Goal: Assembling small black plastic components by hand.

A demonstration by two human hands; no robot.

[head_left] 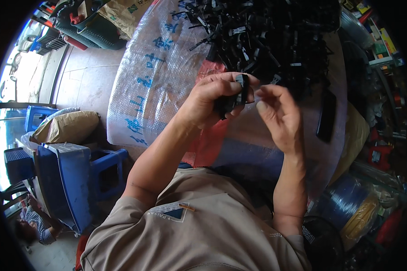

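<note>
Black plastic parts, woven sack

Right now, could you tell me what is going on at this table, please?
A person is working with bare hands over a woven plastic sheet. The left hand grips a small black plastic part, while the right hand is open beside it, fingertips close to the part. A large pile of similar black parts lies just beyond the hands.

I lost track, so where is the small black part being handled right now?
In the head view, centre: the small black part is pinched in the left hand, beside the right hand.
</note>
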